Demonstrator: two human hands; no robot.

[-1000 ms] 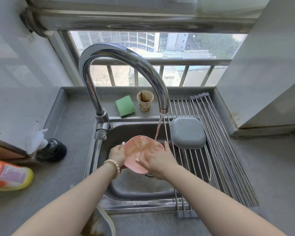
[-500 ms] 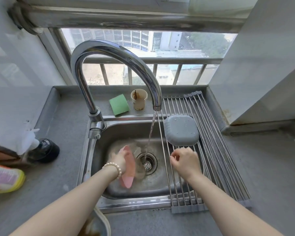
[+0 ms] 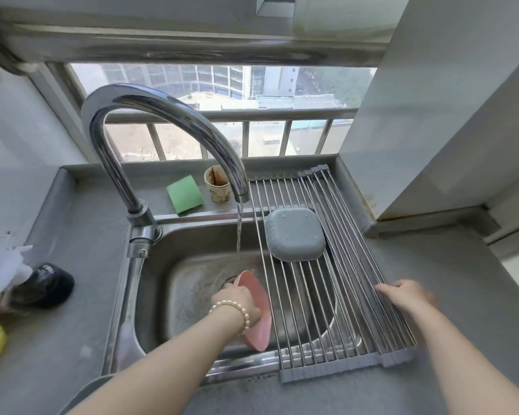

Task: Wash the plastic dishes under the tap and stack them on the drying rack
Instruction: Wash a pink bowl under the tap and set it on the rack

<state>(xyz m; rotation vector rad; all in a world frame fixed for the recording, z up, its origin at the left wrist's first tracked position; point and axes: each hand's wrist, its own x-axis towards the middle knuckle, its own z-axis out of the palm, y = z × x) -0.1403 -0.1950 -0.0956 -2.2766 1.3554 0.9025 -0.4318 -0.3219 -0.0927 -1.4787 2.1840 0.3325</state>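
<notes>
Nearest, the left hand (image 3: 237,304) grips the shallow pink plastic dish (image 3: 256,313) by its rim, held on edge over the steel sink (image 3: 174,295), just left of the steel-rod drying rack (image 3: 327,295). Light, stiff and wet, it will likely be slippery, so a rim grip suits. The right hand (image 3: 405,295) rests loosely curled on the rack's right rods; whether it grips them is unclear. Farther back, an upturned grey plastic bowl (image 3: 294,233) sits on the rack beside the running chrome tap (image 3: 162,127).

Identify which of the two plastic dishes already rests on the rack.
The grey dish, upside down on the rack. The pink dish is over the sink, held by the left hand.
</notes>
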